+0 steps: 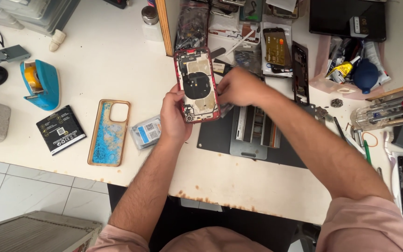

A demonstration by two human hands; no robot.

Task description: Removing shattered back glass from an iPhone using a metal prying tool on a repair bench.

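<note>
- Now your left hand grips the opened phone housing by its left edge and lower corner, fingers closed on the red frame, inner side with the dark round coil facing up.
- Your right hand meets the housing at its right edge; its fingers curl at that side, and whether they pinch the frame or something small there, you cannot tell.
- The housing is held just above the white worktop, over the far left corner of a dark mat.
- On the mat, just right of the housing, sits a grey metal clamp fixture.
- Left of your left hand lies a small wrapped battery pack, then a phone case with a blue glitter back.
- Further left stand a black flat box and a blue tape dispenser.
</note>
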